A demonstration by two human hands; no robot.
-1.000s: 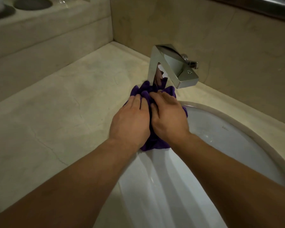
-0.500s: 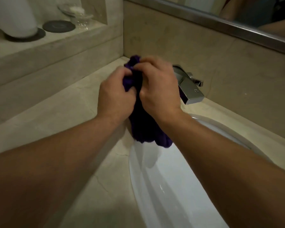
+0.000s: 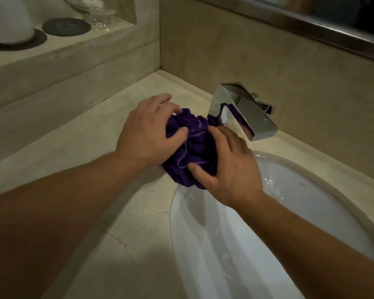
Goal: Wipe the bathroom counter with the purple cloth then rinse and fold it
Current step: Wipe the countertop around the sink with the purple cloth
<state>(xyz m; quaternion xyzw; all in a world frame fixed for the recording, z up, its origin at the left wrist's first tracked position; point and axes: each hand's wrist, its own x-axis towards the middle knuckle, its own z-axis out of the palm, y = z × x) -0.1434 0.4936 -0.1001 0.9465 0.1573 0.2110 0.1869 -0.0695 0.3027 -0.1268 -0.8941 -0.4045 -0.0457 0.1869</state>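
Grips the bunched purple cloth [image 3: 194, 145] at frame centre with the left hand [image 3: 147, 134], fingers [image 3: 160, 100] curled over its top. Clamps its right side with the right hand [image 3: 231, 169], thumb and fingers pinching the folds. Holds it against the table [image 3: 78, 147] at the upper-left rim of the sink [image 3: 311, 208], just beside the faucet [image 3: 248, 113].

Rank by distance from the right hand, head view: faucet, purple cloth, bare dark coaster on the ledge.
1. purple cloth, gripped by the right hand.
2. faucet, just behind the hand.
3. bare dark coaster, far left on the raised ledge.
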